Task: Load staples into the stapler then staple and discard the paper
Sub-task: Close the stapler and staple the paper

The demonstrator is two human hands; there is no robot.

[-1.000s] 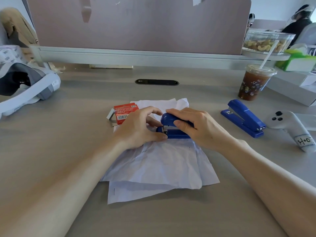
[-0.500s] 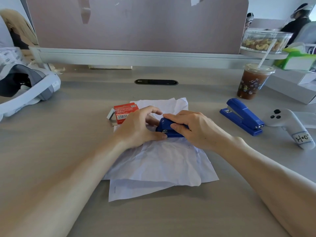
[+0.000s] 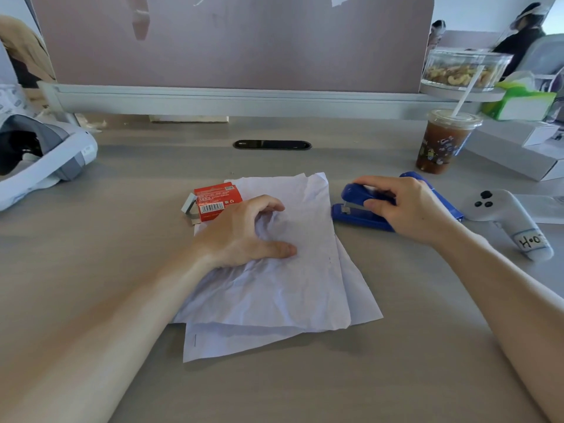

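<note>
Right hand (image 3: 409,206) wraps its fingers round the stapler (image 3: 357,206), set on the table (image 3: 305,386) just right of the paper (image 3: 290,285), so left hand (image 3: 241,233) fingers, curled in, can probably bunch it for discarding.
</note>
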